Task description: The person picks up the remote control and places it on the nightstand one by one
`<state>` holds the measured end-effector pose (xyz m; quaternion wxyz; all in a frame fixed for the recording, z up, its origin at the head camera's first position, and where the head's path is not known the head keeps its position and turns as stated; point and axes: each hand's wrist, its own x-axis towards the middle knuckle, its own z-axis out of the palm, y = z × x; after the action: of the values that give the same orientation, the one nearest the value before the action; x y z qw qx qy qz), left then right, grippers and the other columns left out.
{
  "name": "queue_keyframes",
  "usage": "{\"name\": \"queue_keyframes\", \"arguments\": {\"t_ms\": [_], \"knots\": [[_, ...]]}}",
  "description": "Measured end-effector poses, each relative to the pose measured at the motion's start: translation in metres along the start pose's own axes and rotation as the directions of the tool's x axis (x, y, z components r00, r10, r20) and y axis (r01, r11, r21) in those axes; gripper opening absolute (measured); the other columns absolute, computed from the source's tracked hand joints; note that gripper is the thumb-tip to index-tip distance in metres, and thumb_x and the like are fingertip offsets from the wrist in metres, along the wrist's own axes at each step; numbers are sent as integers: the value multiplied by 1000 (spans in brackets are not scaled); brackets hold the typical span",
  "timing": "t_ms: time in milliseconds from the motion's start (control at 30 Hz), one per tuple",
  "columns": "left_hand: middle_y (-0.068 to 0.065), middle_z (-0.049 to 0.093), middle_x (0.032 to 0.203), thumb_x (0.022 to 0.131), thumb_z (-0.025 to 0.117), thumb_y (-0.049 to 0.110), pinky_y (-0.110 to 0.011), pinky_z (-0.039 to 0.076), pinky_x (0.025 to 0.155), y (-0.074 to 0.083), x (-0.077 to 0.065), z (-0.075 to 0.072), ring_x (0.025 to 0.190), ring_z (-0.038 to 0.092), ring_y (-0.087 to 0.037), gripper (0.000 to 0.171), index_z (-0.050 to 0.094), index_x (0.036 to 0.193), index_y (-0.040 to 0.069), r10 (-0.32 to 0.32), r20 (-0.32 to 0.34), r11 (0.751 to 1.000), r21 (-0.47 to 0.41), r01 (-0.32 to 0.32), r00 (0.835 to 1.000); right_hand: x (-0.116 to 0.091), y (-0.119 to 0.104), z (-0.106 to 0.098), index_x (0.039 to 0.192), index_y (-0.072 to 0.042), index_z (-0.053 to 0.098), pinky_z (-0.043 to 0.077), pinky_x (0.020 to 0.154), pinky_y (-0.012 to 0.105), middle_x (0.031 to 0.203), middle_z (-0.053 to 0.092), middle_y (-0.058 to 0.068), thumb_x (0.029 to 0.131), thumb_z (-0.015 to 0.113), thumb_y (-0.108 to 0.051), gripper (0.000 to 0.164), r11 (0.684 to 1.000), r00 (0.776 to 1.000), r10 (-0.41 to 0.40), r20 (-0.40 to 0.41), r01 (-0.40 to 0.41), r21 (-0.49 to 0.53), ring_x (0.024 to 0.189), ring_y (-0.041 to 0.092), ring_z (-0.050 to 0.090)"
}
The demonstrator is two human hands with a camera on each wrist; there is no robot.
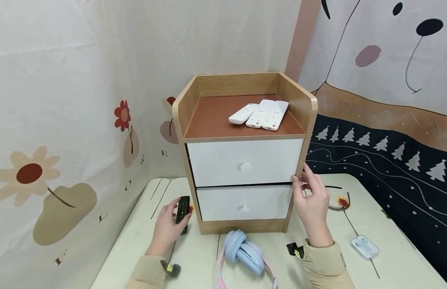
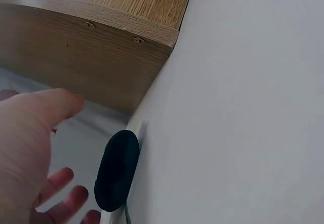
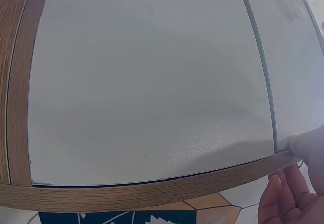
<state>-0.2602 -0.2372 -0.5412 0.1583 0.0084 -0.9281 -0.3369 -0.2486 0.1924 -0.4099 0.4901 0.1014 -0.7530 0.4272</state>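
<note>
A small wooden cabinet (image 1: 243, 226) with two white drawers, both closed, stands on the table. My right hand (image 1: 311, 202) grips its right front edge, thumb in front and fingers around the side; the right wrist view shows this hand (image 3: 298, 183) at the frame's edge. To the left of the cabinet, a black remote control (image 1: 183, 209) lies on the table. My left hand (image 1: 167, 228) is spread beside it. In the left wrist view a gap shows between the fingers and the remote's dark end (image 2: 117, 171). Several white remotes (image 1: 260, 114) rest on the cabinet's top.
Blue headphones (image 1: 245, 253) with a pink band lie before the cabinet. A clear case with earphones (image 1: 364, 247) is at the right of the pale table (image 1: 205, 261). Printed curtains (image 1: 82, 100) hang behind and on both sides.
</note>
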Motion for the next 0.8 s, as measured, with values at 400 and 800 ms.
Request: {"name": "queue_keyframes", "arguments": {"t_ms": [400, 800], "knots": [[-37, 52, 154, 93, 85, 36, -70, 52, 110, -7, -5, 4, 134, 61, -54, 87, 45, 165, 7, -80, 100, 994, 88, 72, 992, -1, -1, -1, 149, -2, 67, 47, 82, -1, 107, 76, 23, 97, 78, 3, 53, 1000, 1000, 7, 9, -7, 2, 101, -13, 59], [-29, 68, 133, 95, 81, 31, -62, 57, 99, -9, -4, 6, 116, 70, -44, 65, 60, 150, 5, -103, 53, 988, 122, 96, 993, -1, 5, -1, 151, 0, 65, 47, 84, -1, 109, 73, 26, 98, 77, 2, 54, 1000, 999, 15, 30, -15, -17, 105, -24, 55]]}}
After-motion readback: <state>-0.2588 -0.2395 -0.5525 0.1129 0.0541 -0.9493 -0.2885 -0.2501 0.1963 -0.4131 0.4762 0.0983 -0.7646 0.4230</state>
